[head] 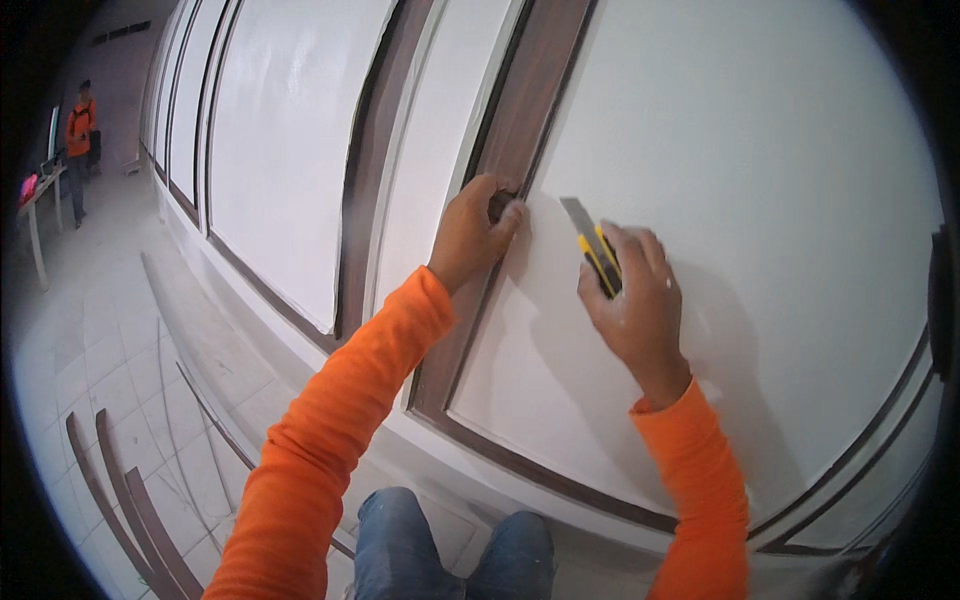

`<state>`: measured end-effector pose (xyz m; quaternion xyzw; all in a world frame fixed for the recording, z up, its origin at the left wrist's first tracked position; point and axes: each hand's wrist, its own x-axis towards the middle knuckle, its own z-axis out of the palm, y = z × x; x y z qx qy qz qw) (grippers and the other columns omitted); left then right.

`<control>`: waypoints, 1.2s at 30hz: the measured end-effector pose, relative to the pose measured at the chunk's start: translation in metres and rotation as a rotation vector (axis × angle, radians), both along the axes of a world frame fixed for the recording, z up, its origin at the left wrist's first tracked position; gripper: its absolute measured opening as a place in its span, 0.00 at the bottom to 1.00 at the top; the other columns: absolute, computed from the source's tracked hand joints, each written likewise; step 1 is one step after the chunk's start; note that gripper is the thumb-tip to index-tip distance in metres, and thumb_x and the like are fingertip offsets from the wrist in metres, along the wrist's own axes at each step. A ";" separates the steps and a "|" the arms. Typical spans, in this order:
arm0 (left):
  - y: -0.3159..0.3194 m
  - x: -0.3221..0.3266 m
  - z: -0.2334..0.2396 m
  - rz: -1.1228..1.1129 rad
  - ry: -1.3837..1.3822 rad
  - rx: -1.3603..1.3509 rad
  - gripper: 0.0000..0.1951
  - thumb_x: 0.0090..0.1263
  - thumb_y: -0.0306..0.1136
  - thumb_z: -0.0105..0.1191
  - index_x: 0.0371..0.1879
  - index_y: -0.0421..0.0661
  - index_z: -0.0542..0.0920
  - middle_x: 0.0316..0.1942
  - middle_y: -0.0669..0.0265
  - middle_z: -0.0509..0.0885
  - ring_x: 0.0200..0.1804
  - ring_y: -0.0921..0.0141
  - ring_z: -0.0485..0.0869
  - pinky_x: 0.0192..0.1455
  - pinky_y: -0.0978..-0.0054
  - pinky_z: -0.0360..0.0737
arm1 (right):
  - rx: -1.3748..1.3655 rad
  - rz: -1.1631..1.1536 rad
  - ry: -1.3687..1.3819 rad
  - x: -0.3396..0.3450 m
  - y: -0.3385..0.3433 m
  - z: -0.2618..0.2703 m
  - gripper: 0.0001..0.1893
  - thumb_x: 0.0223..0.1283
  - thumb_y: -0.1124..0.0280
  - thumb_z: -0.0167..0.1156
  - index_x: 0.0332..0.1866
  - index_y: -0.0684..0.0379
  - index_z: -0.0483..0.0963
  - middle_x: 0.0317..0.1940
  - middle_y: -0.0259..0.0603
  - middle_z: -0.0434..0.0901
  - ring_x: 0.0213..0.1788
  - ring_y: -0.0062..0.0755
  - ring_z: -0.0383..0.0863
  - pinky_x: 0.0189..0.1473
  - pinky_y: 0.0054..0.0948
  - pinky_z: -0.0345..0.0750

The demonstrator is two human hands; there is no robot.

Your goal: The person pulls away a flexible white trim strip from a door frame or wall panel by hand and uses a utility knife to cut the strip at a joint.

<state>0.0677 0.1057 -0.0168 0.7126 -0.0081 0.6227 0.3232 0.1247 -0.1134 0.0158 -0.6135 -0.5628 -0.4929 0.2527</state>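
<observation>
My right hand (637, 292) is wrapped around a yellow and black snap-off utility knife (598, 251), its blade extended and pointing up and left, a little off the white panel (720, 150). My left hand (476, 229) rests at the dark brown wood-look trim strip (536, 97) along that panel's left side. Its thumb and forefinger curl around a small dark patch (501, 204) at the strip's edge. Whether they pinch a loose piece there is hidden. The knife tip lies right of the left thumb, apart from it.
More white panels (292, 135) with brown trim run along the wall to the left. Long brown strips (124, 502) lie on the tiled floor (105, 360) at lower left. Far left, a person (80, 135) in an orange top stands by a table (43, 187). My knees (397, 532) are below.
</observation>
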 end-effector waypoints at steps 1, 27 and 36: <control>-0.002 0.000 0.001 0.003 -0.001 0.009 0.12 0.73 0.34 0.61 0.44 0.37 0.80 0.37 0.54 0.85 0.39 0.62 0.85 0.47 0.68 0.81 | 0.009 0.003 -0.001 -0.004 -0.005 -0.006 0.22 0.56 0.73 0.67 0.57 0.64 0.75 0.46 0.45 0.77 0.46 0.46 0.81 0.46 0.40 0.81; -0.017 0.018 0.026 0.149 -0.163 -0.109 0.12 0.69 0.34 0.62 0.41 0.35 0.82 0.31 0.59 0.86 0.31 0.69 0.84 0.40 0.70 0.81 | 0.070 0.216 0.523 -0.010 -0.108 -0.121 0.23 0.55 0.76 0.66 0.58 0.67 0.74 0.44 0.49 0.78 0.41 0.38 0.84 0.43 0.35 0.84; -0.003 0.017 0.051 0.174 -0.131 -0.034 0.15 0.70 0.40 0.64 0.38 0.36 0.85 0.31 0.58 0.88 0.32 0.66 0.84 0.40 0.68 0.81 | 0.058 0.187 0.604 -0.002 -0.124 -0.160 0.23 0.56 0.77 0.66 0.59 0.66 0.75 0.43 0.48 0.79 0.42 0.33 0.82 0.41 0.31 0.81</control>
